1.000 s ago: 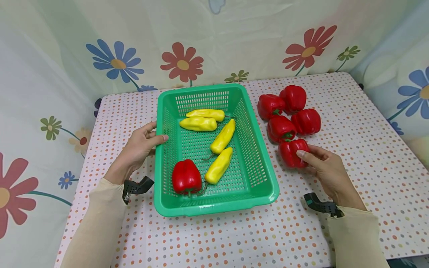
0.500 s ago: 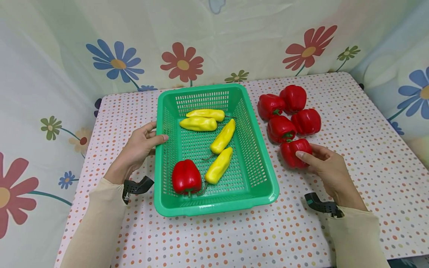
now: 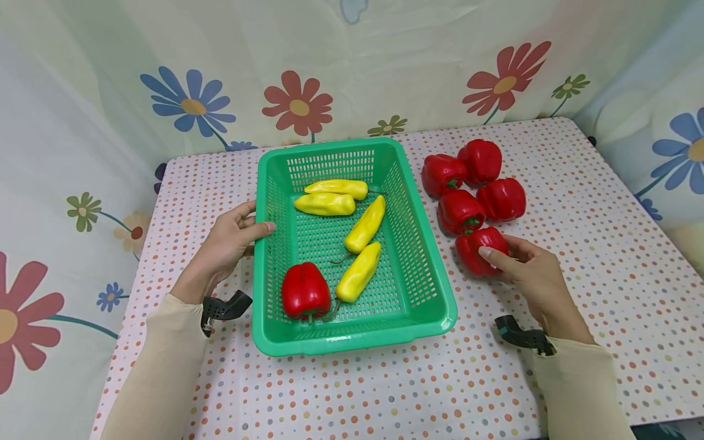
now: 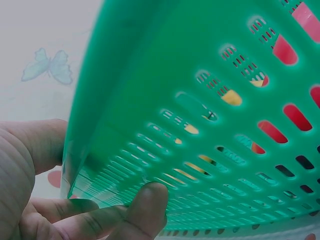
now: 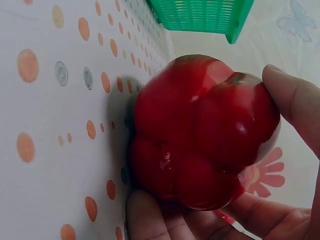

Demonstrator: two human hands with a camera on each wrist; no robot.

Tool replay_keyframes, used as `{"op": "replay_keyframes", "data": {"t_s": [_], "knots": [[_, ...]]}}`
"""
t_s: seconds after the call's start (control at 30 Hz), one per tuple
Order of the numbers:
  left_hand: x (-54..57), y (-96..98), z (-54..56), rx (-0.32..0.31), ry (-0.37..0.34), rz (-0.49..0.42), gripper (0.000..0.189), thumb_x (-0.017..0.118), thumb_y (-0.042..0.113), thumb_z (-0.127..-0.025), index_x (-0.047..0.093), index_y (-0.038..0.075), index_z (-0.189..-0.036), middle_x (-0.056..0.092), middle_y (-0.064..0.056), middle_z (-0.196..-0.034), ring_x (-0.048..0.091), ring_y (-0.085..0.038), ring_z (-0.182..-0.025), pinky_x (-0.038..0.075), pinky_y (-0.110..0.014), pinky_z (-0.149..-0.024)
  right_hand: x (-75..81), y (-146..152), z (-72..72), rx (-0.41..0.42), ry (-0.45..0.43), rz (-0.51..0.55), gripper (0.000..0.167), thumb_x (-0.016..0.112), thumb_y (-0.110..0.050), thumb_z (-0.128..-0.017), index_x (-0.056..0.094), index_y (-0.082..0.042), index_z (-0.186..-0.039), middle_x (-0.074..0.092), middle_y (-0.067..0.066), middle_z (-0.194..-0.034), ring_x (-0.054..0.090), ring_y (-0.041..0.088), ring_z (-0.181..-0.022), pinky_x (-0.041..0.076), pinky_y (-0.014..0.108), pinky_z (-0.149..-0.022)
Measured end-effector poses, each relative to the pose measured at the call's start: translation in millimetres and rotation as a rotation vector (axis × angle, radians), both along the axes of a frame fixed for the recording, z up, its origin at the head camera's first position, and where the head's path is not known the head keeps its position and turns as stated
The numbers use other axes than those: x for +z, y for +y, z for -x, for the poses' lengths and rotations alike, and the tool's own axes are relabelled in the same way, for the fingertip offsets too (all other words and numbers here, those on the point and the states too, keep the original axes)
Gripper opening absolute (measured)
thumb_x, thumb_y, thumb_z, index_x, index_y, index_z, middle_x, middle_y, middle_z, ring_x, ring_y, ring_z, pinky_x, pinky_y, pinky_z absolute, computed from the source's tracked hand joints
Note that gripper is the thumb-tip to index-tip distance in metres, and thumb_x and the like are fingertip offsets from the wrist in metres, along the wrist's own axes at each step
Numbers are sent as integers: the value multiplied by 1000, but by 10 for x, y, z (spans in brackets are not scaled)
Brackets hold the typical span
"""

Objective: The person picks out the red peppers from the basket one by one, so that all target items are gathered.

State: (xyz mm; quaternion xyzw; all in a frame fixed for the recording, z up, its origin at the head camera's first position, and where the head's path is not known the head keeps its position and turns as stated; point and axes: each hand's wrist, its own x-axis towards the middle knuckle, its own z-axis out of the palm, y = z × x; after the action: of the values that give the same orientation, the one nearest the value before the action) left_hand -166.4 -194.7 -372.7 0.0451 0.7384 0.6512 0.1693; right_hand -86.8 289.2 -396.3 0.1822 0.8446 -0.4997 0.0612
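My left hand [image 3: 233, 235] grips the left rim of a green plastic basket [image 3: 356, 348], thumb over the edge and fingers against the slotted outer wall, as the left wrist view shows. Inside lie several yellow peppers [image 3: 359, 272] and one red bell pepper [image 3: 305, 291] at the near left corner. To the right of the basket, my right hand [image 3: 530, 275] holds another red bell pepper [image 5: 200, 135] between thumb and fingers, close over the table. Its stem end points toward the neighbouring red bell pepper [image 3: 461, 212].
More red bell peppers [image 3: 480, 162] sit clustered behind the held one, near the basket's right side. The table has a dotted cloth [image 3: 352, 397]. A flowered curtain [image 3: 352, 73] stands along the back and sides.
My right hand and the red bell pepper in it have shifted very slightly, the pepper turning a little to the left. My left hand and the basket stay in place.
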Motion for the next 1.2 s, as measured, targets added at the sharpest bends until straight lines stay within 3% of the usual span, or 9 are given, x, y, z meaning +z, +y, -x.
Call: {"op": "replay_keyframes", "data": {"t_s": [0.33, 0.7, 0.97, 1.2], "knots": [[-6, 0, 1, -2, 3, -12, 64, 61, 9, -103, 33, 2, -161, 59, -32, -141, 78, -20, -91, 66, -38, -79, 3, 3, 6, 11, -8, -17, 82, 63, -49, -102, 35, 2, -160, 45, 27, -151, 51, 28, -121, 57, 11, -73], [-7, -2, -4, 0, 0, -10, 65, 61, 10, -104, 32, 2, -161, 59, -31, -142, 78, -18, -91, 66, -38, -80, 22, 14, 3, 4, -21, -13, 83, 61, -50, -102, 34, 3, -160, 46, 31, -150, 57, 26, -113, 58, 14, -71], [-11, -2, -6, 1, 4, -12, 65, 61, 9, -103, 32, 2, -161, 57, -32, -143, 78, -20, -93, 66, -38, -79, 15, 15, -2, 23, -13, -14, 82, 61, -49, -103, 33, 3, -160, 44, 33, -152, 53, 35, -122, 57, 13, -71], [-17, 3, -2, -2, 12, -18, 64, 60, 8, -103, 32, 1, -161, 58, -32, -142, 78, -19, -89, 66, -39, -78, 25, 24, -11, 23, -4, -2, 81, 61, -49, -103, 33, 2, -161, 45, 29, -151, 57, 19, -110, 59, 15, -73]]}}
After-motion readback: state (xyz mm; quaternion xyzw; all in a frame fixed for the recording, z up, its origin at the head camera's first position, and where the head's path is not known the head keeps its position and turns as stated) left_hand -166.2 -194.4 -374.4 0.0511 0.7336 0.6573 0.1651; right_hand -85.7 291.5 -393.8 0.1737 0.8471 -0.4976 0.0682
